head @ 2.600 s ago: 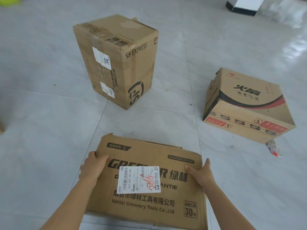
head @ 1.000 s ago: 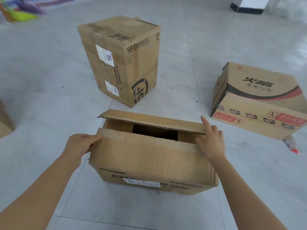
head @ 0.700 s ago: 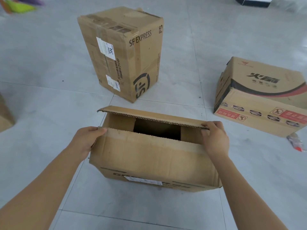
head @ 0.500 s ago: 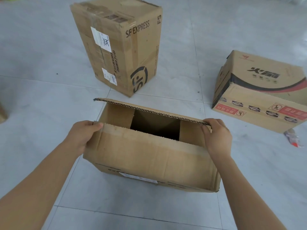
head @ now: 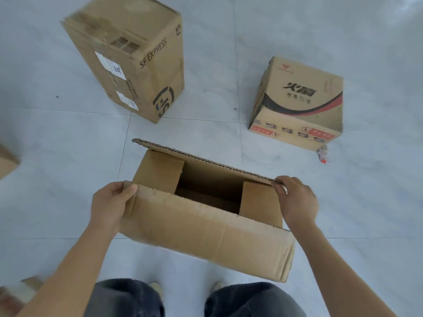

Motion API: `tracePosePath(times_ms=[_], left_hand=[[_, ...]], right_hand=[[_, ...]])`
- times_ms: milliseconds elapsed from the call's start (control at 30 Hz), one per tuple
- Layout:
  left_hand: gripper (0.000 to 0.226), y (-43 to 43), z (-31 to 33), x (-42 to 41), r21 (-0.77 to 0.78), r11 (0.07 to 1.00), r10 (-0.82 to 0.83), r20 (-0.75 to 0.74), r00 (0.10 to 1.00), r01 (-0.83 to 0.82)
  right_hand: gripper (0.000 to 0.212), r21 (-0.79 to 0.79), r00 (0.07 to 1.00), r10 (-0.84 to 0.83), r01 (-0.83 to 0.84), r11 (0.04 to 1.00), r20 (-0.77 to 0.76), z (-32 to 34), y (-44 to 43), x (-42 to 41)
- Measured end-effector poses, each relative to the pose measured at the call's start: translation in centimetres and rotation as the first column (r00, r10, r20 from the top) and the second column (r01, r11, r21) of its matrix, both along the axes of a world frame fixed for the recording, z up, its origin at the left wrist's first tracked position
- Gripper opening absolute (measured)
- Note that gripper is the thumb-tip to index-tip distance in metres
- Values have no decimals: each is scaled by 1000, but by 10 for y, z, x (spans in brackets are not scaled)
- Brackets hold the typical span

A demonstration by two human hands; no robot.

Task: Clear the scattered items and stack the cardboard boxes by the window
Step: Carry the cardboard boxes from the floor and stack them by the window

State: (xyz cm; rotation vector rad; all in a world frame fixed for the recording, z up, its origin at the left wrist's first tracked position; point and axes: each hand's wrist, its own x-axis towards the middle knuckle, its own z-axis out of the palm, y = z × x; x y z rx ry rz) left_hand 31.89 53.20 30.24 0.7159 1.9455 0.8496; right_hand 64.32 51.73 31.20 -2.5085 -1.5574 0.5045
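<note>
An open cardboard box (head: 206, 232) with its flaps up is held in front of me above the grey tiled floor. My left hand (head: 109, 205) grips the left end of its near flap. My right hand (head: 296, 200) grips the right end of the far flap. The inside looks dark and empty. A tall SF Express box (head: 137, 58) stands on the floor at the upper left. A printed box with a red and black stripe (head: 302, 104) sits at the right.
A small crumpled wrapper (head: 323, 154) lies by the striped box's near corner. Part of another carton (head: 6, 161) shows at the left edge. My legs and shoes (head: 158, 291) are below the held box.
The box was flat under my hands, then stood up with its opening upward. Since half a second ago it has come up and closer, and my view has tilted down.
</note>
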Motion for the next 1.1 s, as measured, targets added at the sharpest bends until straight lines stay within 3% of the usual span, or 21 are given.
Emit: tracePosePath(times_ms=[67, 367, 433, 567, 700, 800, 867, 933, 1100], left_hand=[[1, 3, 55, 24, 4, 997, -76, -6, 997, 76], [19, 17, 261, 122, 33, 917, -398, 70, 915, 397], [28, 21, 284, 144, 67, 884, -468, 87, 880, 463], [21, 22, 317, 185, 136, 802, -596, 146, 789, 581], [29, 11, 356, 225, 214, 664, -747, 213, 629, 716], [11, -10, 386, 259, 288, 529, -848, 210, 486, 799], [9, -36, 409, 283, 306, 447, -893, 209, 398, 841], [15, -67, 433, 313, 349, 335, -938, 208, 276, 875], [30, -178, 487, 376, 411, 18, -979, 191, -67, 912]], right_hand=[[25, -15, 998, -13, 14, 1000, 67, 55, -11, 21], [25, -252, 919, 113, -15, 968, 379, 286, -82, 99], [26, -282, 915, 73, 46, 958, 397, 318, -100, 105], [22, -225, 881, -144, 268, 937, 452, 359, -149, 106], [34, -121, 779, -360, 481, 868, 513, 396, -210, 105], [19, -24, 700, -507, 598, 801, 502, 428, -262, 95], [29, 24, 629, -601, 681, 732, 493, 450, -303, 84], [37, 121, 524, -690, 746, 655, 499, 474, -349, 77], [28, 267, 216, -813, 873, 409, 541, 525, -479, 36]])
